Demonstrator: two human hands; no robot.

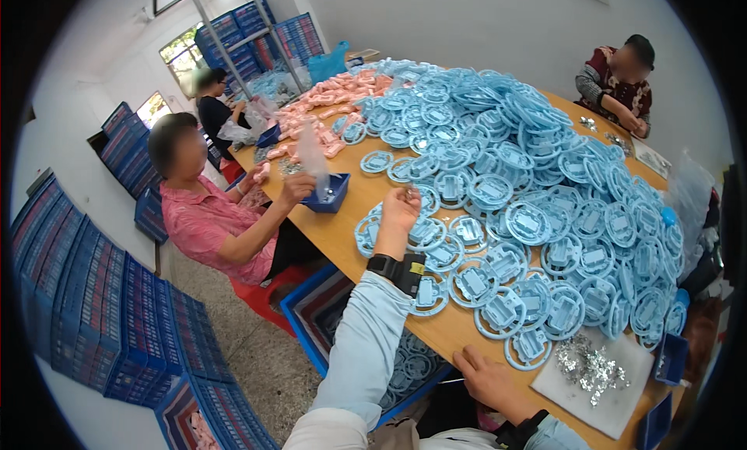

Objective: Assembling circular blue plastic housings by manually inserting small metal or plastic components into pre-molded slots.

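My left arm reaches far over the table, and my left hand point(400, 207) is closed above the edge of a pile of light-blue round plastic parts point(527, 223). Its fingertips are pinched together; what they hold, if anything, is too small to name. Close to the table's front edge lies my right hand point(492, 381), its fingers loosely bent and apart, with nothing visible in it. Beside it are a blue ring-shaped part point(528, 349) and a white board point(622, 415) carrying a heap of small shiny metal pieces point(595, 372).
Pink plastic parts point(331, 96) cover the table's far left. A person in pink point(222, 216) holds a clear bag point(313, 150) near a dark blue bin point(328, 195). Two other people sit farther off. A blue crate point(311, 349) stands below the table edge; stacked crates point(101, 310) line the left.
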